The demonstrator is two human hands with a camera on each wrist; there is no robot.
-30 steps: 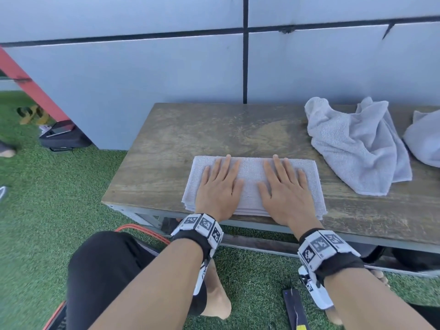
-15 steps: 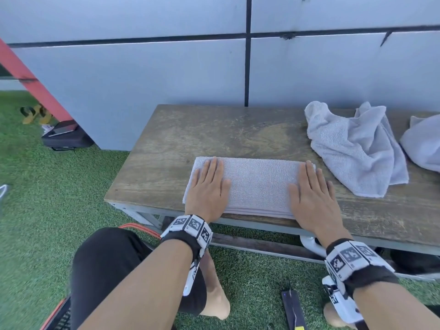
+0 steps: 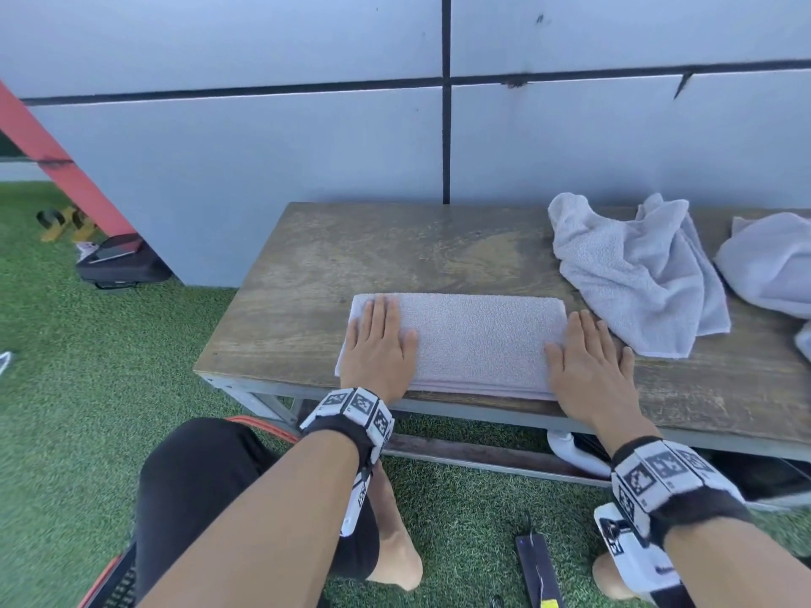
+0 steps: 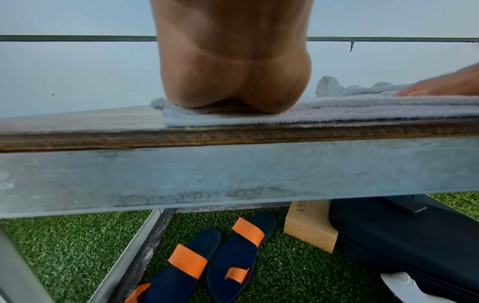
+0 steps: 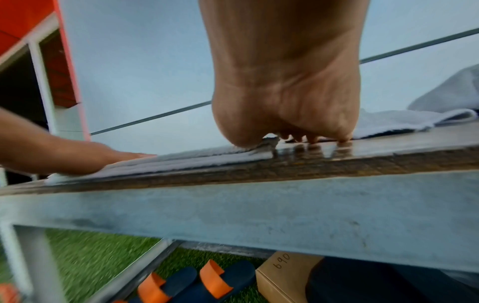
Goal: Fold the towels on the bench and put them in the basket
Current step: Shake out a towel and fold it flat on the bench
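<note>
Both my hands have slid outward along the folded towel (image 3: 474, 340) since a second ago, when they lay side by side at its middle; now each sits at one end. My left hand (image 3: 378, 344) lies flat, fingers straight and together, pressing the left end of the folded towel, grasping nothing. My right hand (image 3: 590, 366) is flat too, fingers straight and relaxed, holding nothing: its thumb side rests on the right end of the folded towel while the fingers lie on the bare wood of the surface (image 3: 395, 256) just beside it.

By my reckoning the task is at an early stage. This one towel is folded into a long, layered strip near the front edge of the surface and I am smoothing it; I would judge it needs at least one more fold before it goes anywhere. To the right a crumpled towel (image 3: 632, 274) lies unfolded, almost touching my right fingers, and further right, cut by the frame, a second loose towel (image 3: 772, 265) waits.

As for containers, I cannot clearly make out the basket. Something red-rimmed with dark mesh (image 3: 114, 581) shows by my left knee on the grass, but I cannot tell whether that is it, or what it holds
</note>
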